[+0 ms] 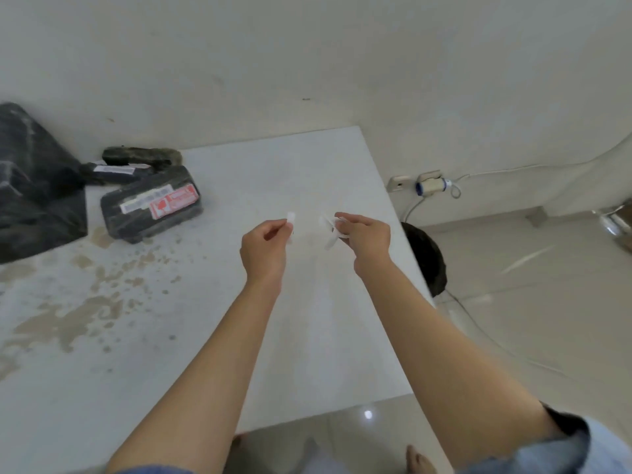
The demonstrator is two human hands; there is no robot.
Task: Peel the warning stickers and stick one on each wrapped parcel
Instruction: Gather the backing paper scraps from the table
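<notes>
Above the middle of the white table (307, 165), my left hand (265, 246) pinches a small white paper piece (291, 218) between thumb and fingers. My right hand (364, 236) holds crumpled white backing strips (329, 234) a short way to the right. Whether either piece is a sticker, I cannot tell. At the table's far left lies a black wrapped parcel (150, 205) with a white label and red warning stickers (174, 200) on top. Behind it lie two more black wrapped parcels (113, 172), (142, 155).
A large black plastic bag (34, 186) fills the table's far left corner. Brown stains (85, 302) mark the left part of the table. On the floor to the right are a dark round object (427, 258), a wall socket with a plug (429, 184) and a cable.
</notes>
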